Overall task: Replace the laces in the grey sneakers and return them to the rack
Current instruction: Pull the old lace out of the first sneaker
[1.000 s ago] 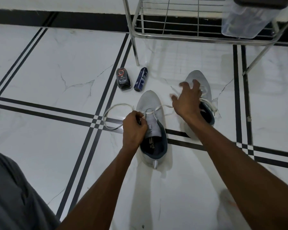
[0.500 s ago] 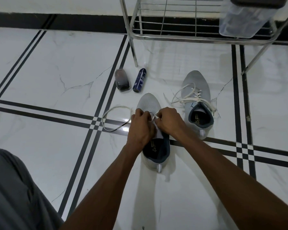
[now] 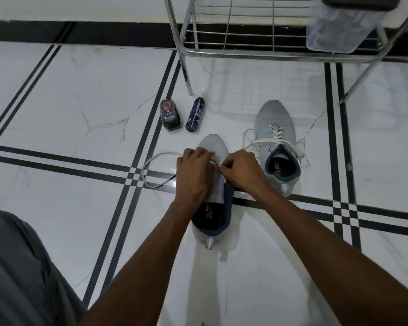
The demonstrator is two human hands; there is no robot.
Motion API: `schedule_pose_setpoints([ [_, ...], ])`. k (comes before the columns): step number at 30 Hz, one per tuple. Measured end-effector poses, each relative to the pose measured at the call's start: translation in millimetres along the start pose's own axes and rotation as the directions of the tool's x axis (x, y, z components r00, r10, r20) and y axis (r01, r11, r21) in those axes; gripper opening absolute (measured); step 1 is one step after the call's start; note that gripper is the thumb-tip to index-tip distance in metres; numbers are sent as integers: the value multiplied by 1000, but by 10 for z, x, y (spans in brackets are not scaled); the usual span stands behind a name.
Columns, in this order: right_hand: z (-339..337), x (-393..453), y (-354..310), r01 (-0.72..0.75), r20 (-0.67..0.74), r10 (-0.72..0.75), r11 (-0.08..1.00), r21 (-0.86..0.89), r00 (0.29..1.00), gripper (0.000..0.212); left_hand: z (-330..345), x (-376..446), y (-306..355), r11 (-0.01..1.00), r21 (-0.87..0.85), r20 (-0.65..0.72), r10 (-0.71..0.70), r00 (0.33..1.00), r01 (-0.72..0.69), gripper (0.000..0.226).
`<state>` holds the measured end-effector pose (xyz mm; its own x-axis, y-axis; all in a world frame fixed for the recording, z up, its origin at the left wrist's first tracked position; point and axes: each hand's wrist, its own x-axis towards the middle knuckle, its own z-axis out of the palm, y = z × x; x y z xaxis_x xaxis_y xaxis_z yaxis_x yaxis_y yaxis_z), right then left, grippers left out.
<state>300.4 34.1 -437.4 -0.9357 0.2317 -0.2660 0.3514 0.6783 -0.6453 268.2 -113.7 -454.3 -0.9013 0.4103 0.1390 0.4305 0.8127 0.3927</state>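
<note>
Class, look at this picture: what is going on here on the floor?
A person is lacing the nearer grey sneaker on the tiled floor. Both hands, left hand and right hand, pinch the white lace over its tongue; a loose loop trails left. The second sneaker stands beside it, already laced but untied, near the metal rack.

no legible text, bottle [image 3: 194, 114] print blurred (insole logos too)

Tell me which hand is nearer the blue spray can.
Left. The left hand is just below the spray can, on the near sneaker; the right hand lies farther right.
</note>
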Motion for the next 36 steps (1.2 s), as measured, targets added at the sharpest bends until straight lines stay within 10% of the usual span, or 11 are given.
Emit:
schedule_pose_setpoints([
  [6,8,-2,-20,-2,-4,2,1000,-4,1000,27,52,-23,-11,946,317,-57,90,994,-67,16],
  [11,-21,-19,37,6,-45,-5,1000,22,999,27,-259,98,-232,812,-284,-368,-583,725,509,19],
  [15,-11,26,15,24,-29,-23,999,38,999,28,-252,164,-69,974,-169,-73,-165,984,151,27],
  [18,6,55,-11,39,-13,-39,999,26,999,22,-86,150,16,994,104,131,-39,991,26,14],
  [23,0,23,0,18,-15,-17,999,27,1000,26,-75,221,-54,974,220,45,-67,997,55,17],
  [26,-54,17,21,14,-37,-12,999,50,999,27,-339,285,-223,817,-145,-345,-571,745,558,28],
  [28,-54,18,15,24,-35,-22,999,46,999,25,-451,296,-337,736,-190,-413,-661,627,650,24],
  [32,-38,29,-20,21,-19,-20,999,44,1000,22,-273,219,-92,982,-71,-77,-179,981,174,22],
  [36,-29,48,-25,15,-4,-15,999,31,1000,22,-1,179,18,987,156,199,-62,978,31,15],
])
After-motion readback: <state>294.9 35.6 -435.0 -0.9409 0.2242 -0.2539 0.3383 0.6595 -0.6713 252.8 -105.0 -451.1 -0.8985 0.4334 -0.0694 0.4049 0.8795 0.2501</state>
